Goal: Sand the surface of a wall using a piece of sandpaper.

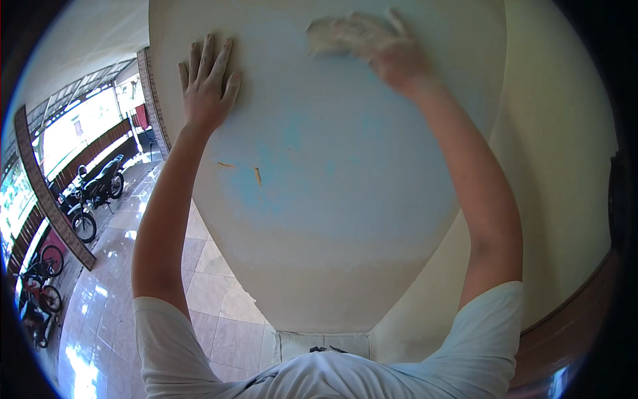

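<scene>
Directly in front is a wall (339, 199) with a pale, patchy surface, light-blue stains and small orange-brown chipped marks at its lower left. My left hand (207, 87) lies flat on it at the upper left, fingers spread, holding nothing; its fingers look dusty. Higher up and to the right, my right hand (394, 52) is blurred and presses a flat, beige block or pad (324, 37) against the wall. What the pad is made of cannot be told.
A cream side wall (553, 149) adjoins on the right, above a brown glossy surface (563, 329). At left are a tiled floor (114, 279), a slim post (47, 194), a motorcycle (97, 189) and a bicycle (47, 284). The wall's lower edge meets a pale ledge (324, 344).
</scene>
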The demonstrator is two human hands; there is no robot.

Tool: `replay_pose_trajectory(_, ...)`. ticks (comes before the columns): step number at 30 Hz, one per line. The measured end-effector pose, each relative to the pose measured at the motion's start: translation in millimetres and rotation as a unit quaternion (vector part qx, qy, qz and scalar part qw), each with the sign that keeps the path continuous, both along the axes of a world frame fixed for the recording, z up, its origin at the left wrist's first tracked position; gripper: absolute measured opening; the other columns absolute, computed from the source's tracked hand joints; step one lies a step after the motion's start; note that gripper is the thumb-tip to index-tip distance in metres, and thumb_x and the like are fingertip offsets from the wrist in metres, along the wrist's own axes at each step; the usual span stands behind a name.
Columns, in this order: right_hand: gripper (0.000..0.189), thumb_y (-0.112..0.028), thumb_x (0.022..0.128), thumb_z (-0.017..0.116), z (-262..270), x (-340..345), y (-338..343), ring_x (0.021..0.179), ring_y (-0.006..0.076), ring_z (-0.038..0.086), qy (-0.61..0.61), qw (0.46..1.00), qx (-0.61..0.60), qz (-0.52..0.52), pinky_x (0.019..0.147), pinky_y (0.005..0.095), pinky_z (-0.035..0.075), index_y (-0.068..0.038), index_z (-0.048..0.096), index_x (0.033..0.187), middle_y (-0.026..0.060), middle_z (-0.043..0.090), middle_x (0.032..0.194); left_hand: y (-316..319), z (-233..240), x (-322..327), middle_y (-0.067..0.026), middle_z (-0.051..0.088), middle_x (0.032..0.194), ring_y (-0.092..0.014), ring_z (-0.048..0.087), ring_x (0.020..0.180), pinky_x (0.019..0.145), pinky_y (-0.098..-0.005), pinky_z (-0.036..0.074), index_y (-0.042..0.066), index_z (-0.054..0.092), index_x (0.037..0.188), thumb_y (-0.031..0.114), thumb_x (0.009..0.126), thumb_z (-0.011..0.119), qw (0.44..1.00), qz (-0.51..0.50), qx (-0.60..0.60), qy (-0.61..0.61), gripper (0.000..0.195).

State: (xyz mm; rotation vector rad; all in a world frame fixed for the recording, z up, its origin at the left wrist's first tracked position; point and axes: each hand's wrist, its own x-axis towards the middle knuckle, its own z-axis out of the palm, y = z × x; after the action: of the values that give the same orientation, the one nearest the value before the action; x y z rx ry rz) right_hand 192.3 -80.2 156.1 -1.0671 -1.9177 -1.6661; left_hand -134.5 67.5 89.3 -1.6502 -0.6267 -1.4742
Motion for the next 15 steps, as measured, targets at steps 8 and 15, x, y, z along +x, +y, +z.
replay_pose_trajectory(8,0.043,-0.022,0.101,0.043,16,5,-13,0.139,0.0219,0.037,0.21,0.978,0.014,-0.002,0.12,0.0474,0.02,-0.017,0.042,0.144,0.0012,0.042,0.149,-36,1,52,-0.0034,0.024,0.16,-0.033,0.017,0.147,0.116,-0.0593,0.011,0.032,0.033,0.15,0.042,0.093,0.052,0.995,0.007,-0.004,0.102,0.061)
replay_pose_trajectory(15,0.037,-0.029,0.099,0.049,34,89,-25,0.097,0.028,0.065,0.389,0.9,-0.037,-0.192,0.089,0.0465,0.049,-0.014,0.056,0.132,0.0126,0.068,0.103,-37,25,76,-0.0009,0.025,0.159,-0.032,0.02,0.147,0.116,-0.0599,0.012,0.035,0.033,0.15,0.048,0.094,0.049,0.997,0.019,0.037,0.07,0.06)
